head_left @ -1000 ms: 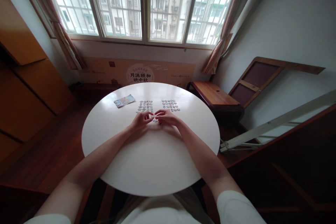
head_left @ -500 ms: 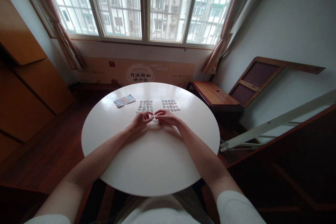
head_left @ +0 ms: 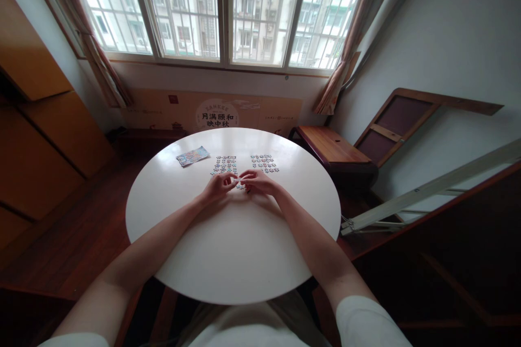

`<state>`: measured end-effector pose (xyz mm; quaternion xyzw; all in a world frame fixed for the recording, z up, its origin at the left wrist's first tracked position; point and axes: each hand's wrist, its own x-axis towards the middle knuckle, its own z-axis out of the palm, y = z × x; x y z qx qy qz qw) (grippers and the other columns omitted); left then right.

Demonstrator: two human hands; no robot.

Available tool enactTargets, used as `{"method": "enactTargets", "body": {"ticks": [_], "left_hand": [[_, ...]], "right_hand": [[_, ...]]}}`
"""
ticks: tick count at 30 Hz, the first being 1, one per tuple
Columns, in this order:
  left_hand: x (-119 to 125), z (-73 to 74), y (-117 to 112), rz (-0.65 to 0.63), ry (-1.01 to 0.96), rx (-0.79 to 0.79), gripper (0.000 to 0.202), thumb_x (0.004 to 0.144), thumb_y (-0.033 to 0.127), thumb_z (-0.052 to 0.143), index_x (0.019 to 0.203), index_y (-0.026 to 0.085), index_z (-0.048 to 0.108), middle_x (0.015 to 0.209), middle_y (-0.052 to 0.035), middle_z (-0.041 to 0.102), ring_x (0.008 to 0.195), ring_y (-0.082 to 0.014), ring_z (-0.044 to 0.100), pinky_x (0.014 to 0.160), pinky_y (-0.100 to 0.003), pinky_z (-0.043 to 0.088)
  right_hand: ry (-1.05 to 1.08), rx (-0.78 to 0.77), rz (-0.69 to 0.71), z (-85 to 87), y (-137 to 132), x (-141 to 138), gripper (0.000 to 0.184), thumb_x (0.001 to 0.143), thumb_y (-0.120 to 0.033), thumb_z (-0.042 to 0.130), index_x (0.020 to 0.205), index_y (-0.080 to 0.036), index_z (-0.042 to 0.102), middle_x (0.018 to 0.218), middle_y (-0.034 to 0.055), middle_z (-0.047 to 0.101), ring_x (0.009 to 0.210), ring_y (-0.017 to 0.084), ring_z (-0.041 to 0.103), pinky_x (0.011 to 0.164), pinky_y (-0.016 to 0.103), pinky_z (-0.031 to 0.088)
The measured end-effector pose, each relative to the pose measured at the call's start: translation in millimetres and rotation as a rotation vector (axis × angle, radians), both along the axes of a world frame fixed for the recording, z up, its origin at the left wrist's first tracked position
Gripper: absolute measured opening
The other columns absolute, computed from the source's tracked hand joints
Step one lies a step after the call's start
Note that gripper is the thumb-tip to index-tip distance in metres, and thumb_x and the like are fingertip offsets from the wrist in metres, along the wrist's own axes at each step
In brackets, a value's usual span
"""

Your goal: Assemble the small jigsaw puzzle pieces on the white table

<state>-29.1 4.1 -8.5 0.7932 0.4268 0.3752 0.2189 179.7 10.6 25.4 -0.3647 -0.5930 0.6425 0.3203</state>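
My left hand [head_left: 220, 185] and my right hand [head_left: 258, 180] meet near the middle of the round white table [head_left: 240, 244]. Between their pinched fingertips is a small pale jigsaw puzzle piece [head_left: 239, 179], partly covered by the fingers. A few more pieces show just beneath and behind the hands. Beyond the left hand lie rows of loose puzzle pieces [head_left: 226, 161]. A second group of pieces [head_left: 264, 161] is laid out in rows beyond the right hand.
A colourful picture sheet [head_left: 192, 156] lies at the table's back left. Right of the table stands a low wooden bench [head_left: 336, 145], with a folded metal frame [head_left: 399, 203] nearer. A long printed board [head_left: 158, 108] leans under the window.
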Motion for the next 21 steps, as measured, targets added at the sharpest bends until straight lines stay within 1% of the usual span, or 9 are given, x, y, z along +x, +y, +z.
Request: {"method": "enactTargets", "body": {"ticks": [3,21], "left_hand": [[0.1,-0.8,0.4,0.003,0.001,0.01,0.032,0.084,0.043,0.057,0.095,0.016,0.07,0.059,0.0036,0.056,0.051,-0.0086,0.047,0.052,-0.02,0.037],[0.1,1.4,-1.4,-0.009,-0.013,-0.007,0.033,0.085,0.044,0.057,0.094,0.015,0.07,0.056,0.0046,0.054,0.05,-0.0083,0.046,0.051,-0.02,0.035]], "right_hand": [[-0.003,0.0,0.0,1.4,-0.9,0.2,0.037,0.062,-0.03,0.084,0.091,-0.012,0.068,0.07,0.003,0.068,0.058,0.01,0.058,0.057,0.024,0.05],[0.004,0.019,0.01,-2.8,2.6,0.5,0.038,0.063,-0.032,0.084,0.092,-0.012,0.067,0.068,0.0027,0.067,0.058,0.01,0.059,0.056,0.023,0.05]]}}
